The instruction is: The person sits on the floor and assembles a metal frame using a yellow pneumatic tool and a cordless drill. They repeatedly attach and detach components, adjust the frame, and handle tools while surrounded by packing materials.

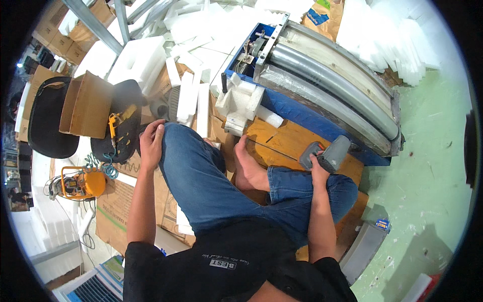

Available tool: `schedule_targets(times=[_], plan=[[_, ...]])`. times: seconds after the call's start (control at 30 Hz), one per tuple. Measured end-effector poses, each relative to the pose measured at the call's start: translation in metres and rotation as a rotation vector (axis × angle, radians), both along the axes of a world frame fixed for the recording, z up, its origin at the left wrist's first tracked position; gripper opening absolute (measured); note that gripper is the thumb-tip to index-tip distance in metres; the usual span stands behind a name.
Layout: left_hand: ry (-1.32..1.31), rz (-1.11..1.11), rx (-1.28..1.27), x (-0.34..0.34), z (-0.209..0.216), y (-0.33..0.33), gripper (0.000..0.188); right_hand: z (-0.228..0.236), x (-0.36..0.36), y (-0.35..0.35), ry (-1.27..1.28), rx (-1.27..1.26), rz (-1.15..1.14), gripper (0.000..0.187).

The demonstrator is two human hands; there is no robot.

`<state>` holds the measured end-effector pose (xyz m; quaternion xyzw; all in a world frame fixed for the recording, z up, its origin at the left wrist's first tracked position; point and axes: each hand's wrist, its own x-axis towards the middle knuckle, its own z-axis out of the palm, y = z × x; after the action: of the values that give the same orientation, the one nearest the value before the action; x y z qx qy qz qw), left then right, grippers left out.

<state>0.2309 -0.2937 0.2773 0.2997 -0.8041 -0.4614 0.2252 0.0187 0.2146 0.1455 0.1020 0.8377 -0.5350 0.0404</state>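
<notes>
My right hand (318,173) is closed around the handle of a grey pistol-shaped handheld tool (334,155), which has a small orange-red part near the grip. The tool is above my bent right knee, beside the blue frame of a roller machine (327,93). On my raised left knee lies my left hand (152,143), fingers stretched out and holding nothing. White foam blocks (242,103), some with curved cut-outs, are stacked against the machine's near left corner. A wooden board (271,143) is under my bare foot.
Left of me, a cardboard box (87,103) and a yellow air gun (113,132) with a coiled teal hose rest on black padded seats. A yellow-orange compressor (90,183) stands below them. White foam slabs (143,58) are piled behind. At right, a grey case (359,251) lies on green floor.
</notes>
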Motion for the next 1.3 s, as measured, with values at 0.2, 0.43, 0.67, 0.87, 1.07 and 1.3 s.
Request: schedule_targets(times=[0.2,0.43,0.67,0.87,1.07,1.3], plan=[[-0.13,-0.088,-0.161,-0.023,0.027,-0.002,0.027,-0.032,0.005,0.001,0.294,0.124,0.247,0.036],[-0.142,-0.21,-0.31,-0.105,0.097,0.016,0.026,-0.049,0.0,0.001,0.562,0.287,0.511,0.033],[-0.181,-0.164,-0.297,-0.166,0.082,0.005,0.028,-0.036,-0.005,0.005,0.451,0.112,0.539,0.034],[-0.341,-0.221,-0.305,-0.183,0.024,-0.03,0.036,-0.011,0.009,-0.014,0.253,-0.03,0.416,0.025],[-0.194,-0.299,-0.5,-0.279,-0.025,-0.129,0.027,-0.041,0.002,0.016,0.141,0.12,0.452,0.026],[-0.352,-0.23,0.339,-0.35,-0.154,-0.142,0.034,0.017,0.012,-0.036,-0.187,0.389,0.275,0.039]])
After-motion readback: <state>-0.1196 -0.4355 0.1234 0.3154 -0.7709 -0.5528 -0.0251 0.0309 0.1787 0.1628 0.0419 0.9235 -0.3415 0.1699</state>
